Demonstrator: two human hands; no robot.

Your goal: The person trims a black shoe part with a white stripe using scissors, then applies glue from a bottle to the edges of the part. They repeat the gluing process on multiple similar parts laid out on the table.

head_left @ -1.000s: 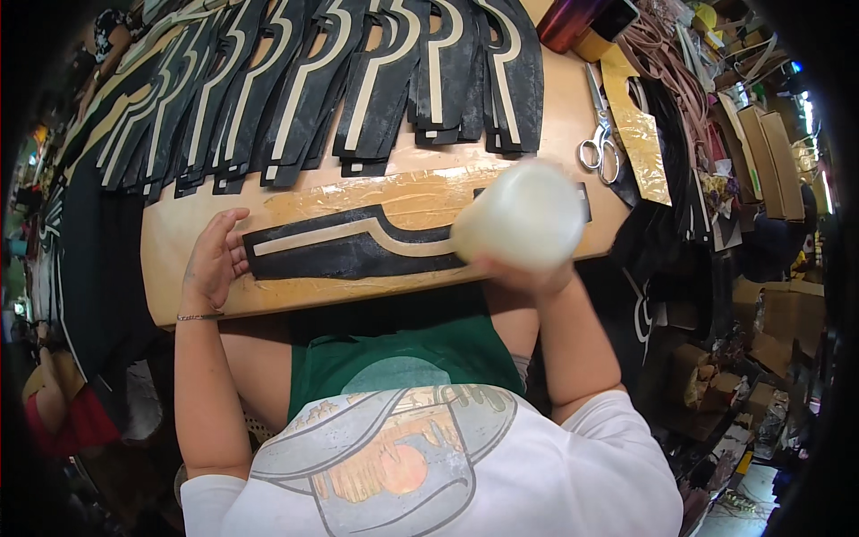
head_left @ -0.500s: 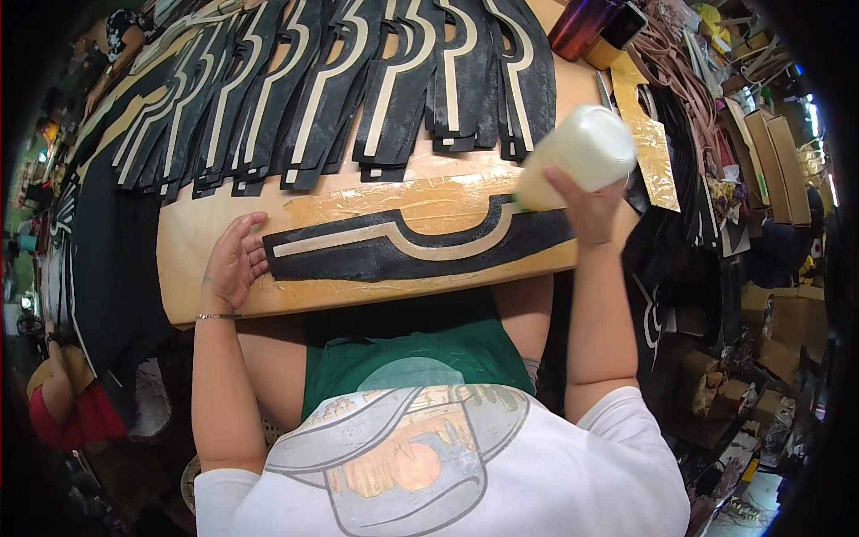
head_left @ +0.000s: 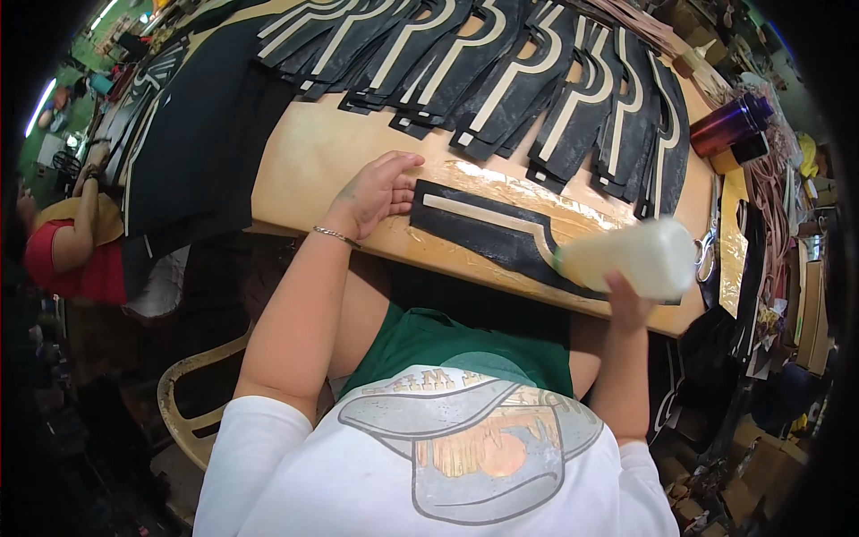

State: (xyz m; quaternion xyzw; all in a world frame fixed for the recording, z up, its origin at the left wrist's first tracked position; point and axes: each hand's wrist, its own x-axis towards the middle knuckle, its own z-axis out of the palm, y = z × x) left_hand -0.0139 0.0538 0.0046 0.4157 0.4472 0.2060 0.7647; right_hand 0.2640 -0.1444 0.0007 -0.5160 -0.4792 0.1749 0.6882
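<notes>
A black curved leather-like piece (head_left: 474, 234) with a cream strip (head_left: 488, 213) along it lies flat near the table's front edge. My left hand (head_left: 380, 192) rests at its left end, fingers loosely stretched and apart, with the fingertips at the edge. My right hand (head_left: 629, 302) is wrapped round a translucent whitish squeeze bottle (head_left: 658, 258), tipped nearly sideways. The bottle's greenish tip points left, at the bend of the cream strip. Bottle and hand cover the right part of the piece.
Overlapping black pieces with cream strips (head_left: 501, 85) fill the far side of the table (head_left: 309, 170). Scissors (head_left: 707, 255) and a purple-red tumbler (head_left: 729, 125) are at the right. Black sheets (head_left: 192, 134) hang over the left edge. A co-worker in red (head_left: 80, 255) sits at far left.
The view has turned, shifting the table in the picture. Along the black piece, the squeeze bottle's tip has moved left, from the curve's right side to its left side. My left hand stays at the left end.
</notes>
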